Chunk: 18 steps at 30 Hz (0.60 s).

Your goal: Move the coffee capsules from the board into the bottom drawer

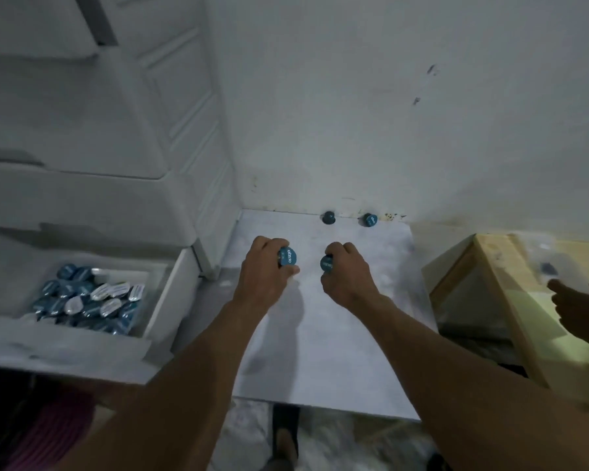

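Observation:
A pale grey board (323, 351) lies on the floor against the wall. My left hand (264, 277) holds a blue coffee capsule (288, 257) above the board's far half. My right hand (349, 273) grips another blue capsule (326, 264) beside it. Two more capsules rest at the board's far edge by the wall, one dark (328, 217) and one with its blue lid showing (370, 219). To the left, the bottom drawer (170, 287) of a white plastic drawer unit stands pulled out, holding several blue and silver capsules (89, 297).
The white drawer unit (82, 164) rises at the left. A wooden-edged box (497, 300) sits right of the board. Another person's hand (578, 307) shows at the right edge. The white wall (388, 113) closes off the back.

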Each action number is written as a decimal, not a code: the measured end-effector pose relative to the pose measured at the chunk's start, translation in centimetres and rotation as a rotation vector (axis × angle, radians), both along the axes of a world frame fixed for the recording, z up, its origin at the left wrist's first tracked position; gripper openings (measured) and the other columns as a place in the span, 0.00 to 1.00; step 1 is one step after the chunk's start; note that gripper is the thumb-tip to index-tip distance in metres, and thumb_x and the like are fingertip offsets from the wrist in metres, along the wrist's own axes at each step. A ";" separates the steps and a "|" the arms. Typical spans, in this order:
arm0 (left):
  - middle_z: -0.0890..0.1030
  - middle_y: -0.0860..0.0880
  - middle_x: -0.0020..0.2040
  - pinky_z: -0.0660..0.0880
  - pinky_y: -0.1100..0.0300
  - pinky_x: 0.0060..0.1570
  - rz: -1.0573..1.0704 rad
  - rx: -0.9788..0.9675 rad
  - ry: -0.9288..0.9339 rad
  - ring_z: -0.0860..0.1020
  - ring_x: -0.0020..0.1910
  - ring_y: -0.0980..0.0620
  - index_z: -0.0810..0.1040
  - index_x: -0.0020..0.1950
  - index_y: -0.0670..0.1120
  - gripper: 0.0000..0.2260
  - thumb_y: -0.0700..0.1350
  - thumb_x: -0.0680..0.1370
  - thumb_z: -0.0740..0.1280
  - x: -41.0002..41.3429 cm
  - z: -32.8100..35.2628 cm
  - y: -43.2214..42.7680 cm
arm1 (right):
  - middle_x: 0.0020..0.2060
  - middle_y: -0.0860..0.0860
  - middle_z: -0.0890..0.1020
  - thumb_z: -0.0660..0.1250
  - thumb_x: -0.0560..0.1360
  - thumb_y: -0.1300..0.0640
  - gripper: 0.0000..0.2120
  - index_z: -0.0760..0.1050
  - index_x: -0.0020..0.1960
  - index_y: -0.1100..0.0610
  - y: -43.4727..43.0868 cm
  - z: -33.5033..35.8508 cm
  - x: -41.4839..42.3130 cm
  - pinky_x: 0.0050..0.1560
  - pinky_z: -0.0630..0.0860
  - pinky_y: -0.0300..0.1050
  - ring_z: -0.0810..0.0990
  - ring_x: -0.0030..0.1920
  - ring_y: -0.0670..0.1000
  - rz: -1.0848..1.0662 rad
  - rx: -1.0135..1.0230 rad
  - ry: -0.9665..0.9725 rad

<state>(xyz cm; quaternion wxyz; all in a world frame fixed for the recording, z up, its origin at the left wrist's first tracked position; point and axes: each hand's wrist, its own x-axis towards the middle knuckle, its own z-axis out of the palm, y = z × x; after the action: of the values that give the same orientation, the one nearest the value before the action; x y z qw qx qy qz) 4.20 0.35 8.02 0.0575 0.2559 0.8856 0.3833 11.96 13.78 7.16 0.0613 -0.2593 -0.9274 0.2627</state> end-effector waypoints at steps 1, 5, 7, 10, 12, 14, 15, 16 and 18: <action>0.74 0.46 0.58 0.73 0.60 0.56 0.013 0.002 -0.001 0.77 0.53 0.49 0.75 0.63 0.44 0.20 0.44 0.72 0.74 0.8 0.1 -1.3 | 0.56 0.57 0.73 0.67 0.73 0.63 0.16 0.70 0.60 0.59 -1.1 0.3 0.5 0.52 0.73 0.47 0.75 0.50 0.57 0.020 0.000 0.012; 0.74 0.46 0.59 0.72 0.58 0.59 0.083 -0.010 0.010 0.76 0.55 0.48 0.75 0.64 0.44 0.20 0.42 0.73 0.73 2.6 1.1 -6.4 | 0.55 0.56 0.73 0.67 0.74 0.59 0.16 0.69 0.60 0.59 -5.4 1.7 1.3 0.49 0.70 0.42 0.73 0.48 0.53 0.156 0.022 0.084; 0.74 0.46 0.59 0.70 0.57 0.59 0.145 -0.016 0.044 0.76 0.56 0.47 0.74 0.64 0.44 0.21 0.43 0.72 0.73 2.8 1.7 -8.8 | 0.55 0.55 0.73 0.68 0.75 0.57 0.17 0.69 0.61 0.58 -7.4 2.5 1.0 0.50 0.70 0.42 0.74 0.49 0.54 0.208 0.037 0.125; 0.75 0.46 0.58 0.68 0.57 0.57 0.205 -0.036 0.082 0.74 0.56 0.47 0.75 0.62 0.45 0.20 0.43 0.72 0.72 2.7 2.8 -12.6 | 0.55 0.56 0.74 0.67 0.75 0.58 0.16 0.70 0.60 0.59 -10.7 3.7 0.0 0.50 0.70 0.44 0.75 0.50 0.56 0.275 0.055 0.179; 0.75 0.46 0.57 0.67 0.58 0.53 0.236 -0.044 0.117 0.74 0.56 0.47 0.75 0.60 0.44 0.17 0.41 0.72 0.71 2.1 3.4 -15.2 | 0.56 0.56 0.74 0.67 0.75 0.59 0.17 0.69 0.62 0.59 -12.9 4.3 -0.9 0.52 0.70 0.44 0.76 0.53 0.57 0.324 0.066 0.200; 0.76 0.46 0.56 0.66 0.60 0.51 0.269 -0.066 0.169 0.74 0.57 0.46 0.76 0.59 0.44 0.15 0.41 0.73 0.70 1.3 3.8 -17.9 | 0.59 0.56 0.74 0.67 0.75 0.59 0.20 0.68 0.65 0.59 -15.2 4.9 -2.1 0.56 0.71 0.45 0.75 0.57 0.57 0.354 0.066 0.210; 0.76 0.46 0.58 0.67 0.60 0.52 0.289 -0.084 0.182 0.74 0.57 0.47 0.76 0.60 0.44 0.16 0.42 0.73 0.70 1.0 4.0 -19.3 | 0.59 0.56 0.74 0.67 0.75 0.60 0.20 0.68 0.65 0.60 -16.5 5.1 -2.8 0.56 0.72 0.46 0.75 0.57 0.57 0.369 0.070 0.215; 0.76 0.46 0.59 0.68 0.59 0.54 0.309 -0.098 0.191 0.74 0.58 0.47 0.75 0.62 0.44 0.17 0.42 0.74 0.69 0.6 4.2 -20.6 | 0.59 0.56 0.74 0.67 0.75 0.60 0.19 0.69 0.64 0.60 -17.7 5.2 -3.5 0.56 0.72 0.46 0.75 0.57 0.57 0.386 0.078 0.223; 0.76 0.45 0.59 0.69 0.58 0.56 0.326 -0.099 0.204 0.75 0.57 0.47 0.75 0.62 0.44 0.18 0.42 0.73 0.70 -0.5 4.6 -23.2 | 0.58 0.57 0.74 0.67 0.74 0.61 0.17 0.70 0.62 0.60 -20.3 5.3 -5.0 0.57 0.72 0.47 0.75 0.56 0.58 0.416 0.085 0.244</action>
<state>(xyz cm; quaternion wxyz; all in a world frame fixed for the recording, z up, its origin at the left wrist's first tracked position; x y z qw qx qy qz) 3.68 -22.90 12.59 -0.0830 0.1433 0.9344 0.3155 6.93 -6.51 12.49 0.1285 -0.0262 -0.9567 0.2597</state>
